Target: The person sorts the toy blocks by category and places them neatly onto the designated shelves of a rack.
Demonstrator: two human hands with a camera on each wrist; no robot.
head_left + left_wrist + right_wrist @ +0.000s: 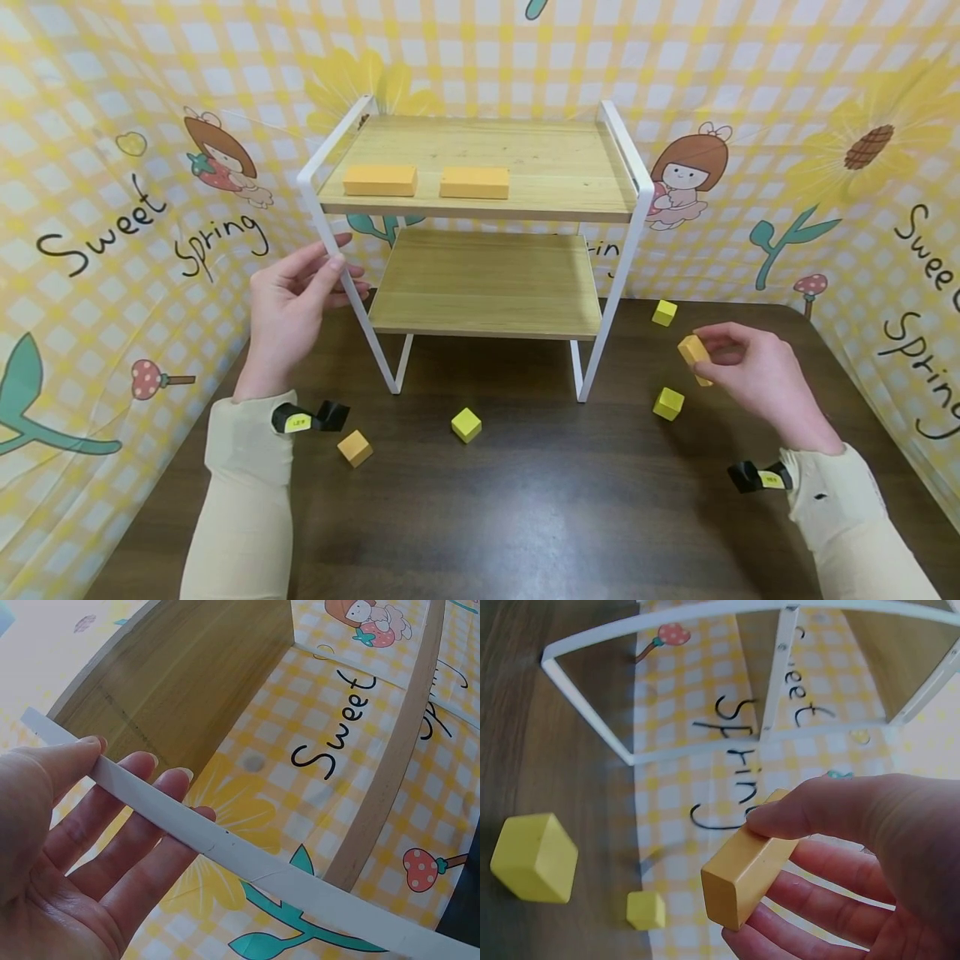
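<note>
A two-tier shelf with wooden boards and a white metal frame (pixel 618 283) stands on the dark table. My left hand (pixel 292 304) holds its left front upright, thumb on the near side and fingers behind; the left wrist view shows this white bar (pixel 161 806) between them. Off to the shelf's right, my right hand (pixel 757 375) pinches an orange rectangular block (pixel 754 859) above the table. Below and beside that hand lie two yellow cubes, a nearer one (pixel 668 403) and a farther one (pixel 664 313).
On the top board (pixel 480 137) two orange rectangular blocks lie in a row, a left one (pixel 380 181) and a right one (pixel 474 182). Another yellow cube (pixel 467 425) and an orange block (pixel 355 448) sit before the shelf. Checked cloth (pixel 480 50) surrounds the table.
</note>
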